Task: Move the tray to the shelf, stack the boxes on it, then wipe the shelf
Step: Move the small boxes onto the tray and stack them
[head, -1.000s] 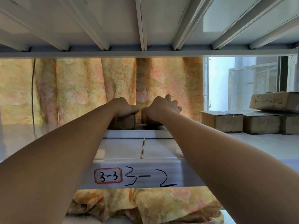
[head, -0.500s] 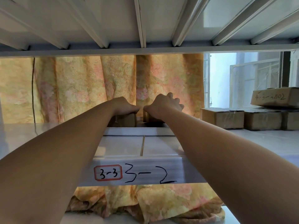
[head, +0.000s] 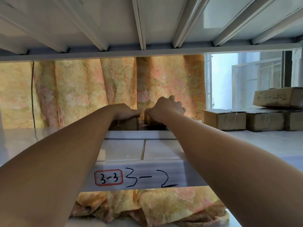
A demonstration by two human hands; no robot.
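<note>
A white tray [head: 139, 134] lies on the white shelf [head: 164, 151], near its back. Two small cardboard boxes stand in the tray side by side. My left hand [head: 126, 111] grips the top of the left box [head: 129, 124]. My right hand [head: 167, 108] grips the top of the right box [head: 151, 121]; its fingers curl over the far side. Both boxes are mostly hidden behind my hands and forearms. Whether they touch the tray floor I cannot tell.
Several cardboard boxes [head: 224, 118] stand at the shelf's right, one marked box [head: 278, 97] stacked on top. A floral curtain [head: 85, 89] hangs behind. The upper shelf's ribbed underside [head: 147, 25] is close overhead. The front rail carries the label 3-3 [head: 109, 177].
My hands stay on the two boxes. The right hand has risen slightly, and the view has tilted a little.
</note>
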